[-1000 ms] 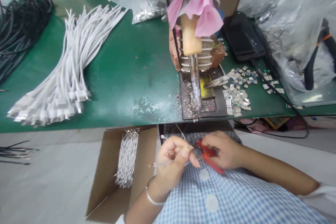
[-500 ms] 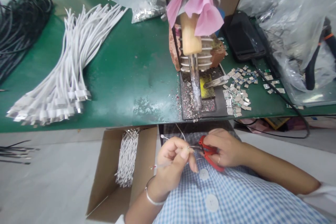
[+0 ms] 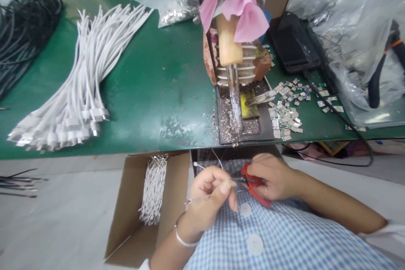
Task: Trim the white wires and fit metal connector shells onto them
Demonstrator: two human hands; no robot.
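In my left hand (image 3: 210,194), thumb and forefinger pinch a thin white cable (image 3: 200,198). One end of the cable lies beside my wrist. My right hand (image 3: 274,177) is wrapped round the handles of red-handled scissors (image 3: 260,194). Their metal blades point left, close to my left fingertips. Whether the blades touch the cable I cannot make out. Both hands are above my lap, in front of a blue checked apron (image 3: 284,236) and just below the table's edge.
On the green table (image 3: 142,93) lie a bundle of white USB cables (image 3: 88,67) and black cables (image 3: 28,29). A soldering iron (image 3: 234,97) hangs tip-down near small metal connectors (image 3: 286,120) and a phone (image 3: 294,44). Below stands a cardboard box (image 3: 174,194) with white cables.
My right hand and the scissors have shifted very slightly to the right. The cable end by my left wrist has moved a little to the right. The table items stay put.
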